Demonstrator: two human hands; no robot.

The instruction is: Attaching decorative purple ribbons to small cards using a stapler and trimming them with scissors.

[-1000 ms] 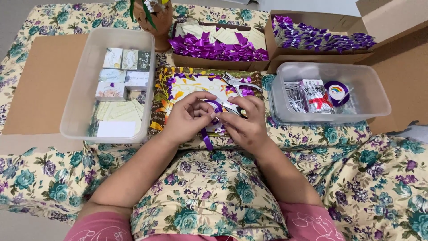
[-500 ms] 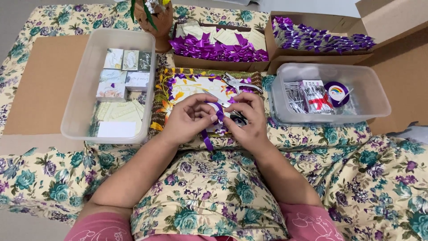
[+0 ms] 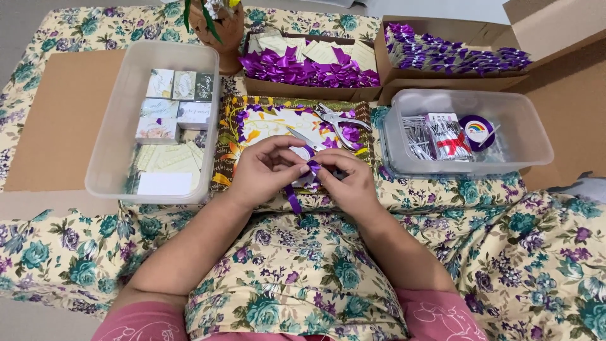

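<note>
My left hand [image 3: 265, 170] and my right hand [image 3: 346, 180] meet over the middle of the lap cloth, fingertips pinched together on a narrow purple ribbon [image 3: 293, 199]. The ribbon is folded between the fingers and its loose end hangs down below them. A small pale card is partly hidden behind my fingers. Both hands hover above a colourful patterned tray [image 3: 265, 120]. Metal pliers [image 3: 338, 120] lie on that tray just beyond my right hand.
A clear tub [image 3: 113, 170] of small cards stands at the left. Another clear tub [image 3: 530, 136] at the right holds wire ties and a ribbon spool. Two cardboard boxes [image 3: 442, 85] with purple bows sit behind. A plant pot [image 3: 221, 28] stands at the back.
The fingers of both hands have shifted slightly on the ribbon, working its fold. The hands stay in the same place.
</note>
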